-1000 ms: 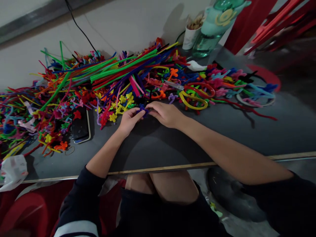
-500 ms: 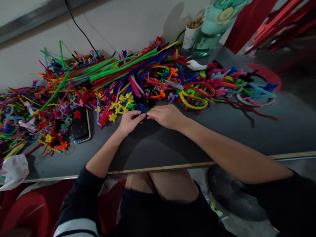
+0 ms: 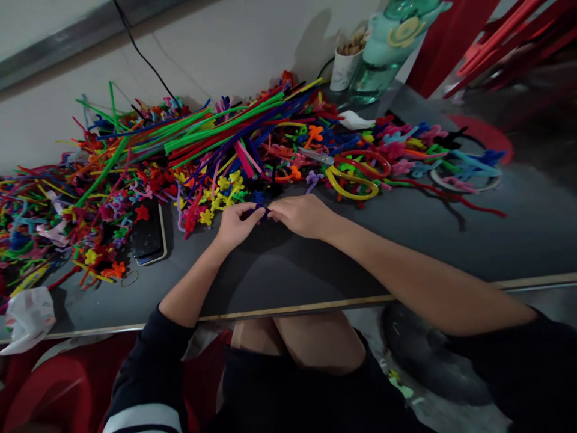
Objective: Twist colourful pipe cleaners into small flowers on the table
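My left hand (image 3: 236, 225) pinches a small dark purple pipe cleaner piece (image 3: 261, 211) between thumb and fingers, just above the table. From the other side my right hand (image 3: 303, 214) closes its fingertips on the same piece, so the two hands nearly meet. Most of the piece is hidden by the fingers. Right behind them lie yellow pipe cleaner flowers (image 3: 228, 187) and a lilac one (image 3: 312, 179). Scissors (image 3: 351, 187) with red and yellow handles rest behind my right hand.
A long bundle of pipe cleaners (image 3: 225, 129) lies across a colourful heap along the wall. Phones (image 3: 148, 234) are stacked at the left, near a crumpled white bag (image 3: 30, 316). At the back right stand a paper cup (image 3: 345, 71) and a green bottle (image 3: 376, 75).
Both hands keep nearly the same place and grip, with only slight finger motion at the purple piece. The whole view has shifted a little.
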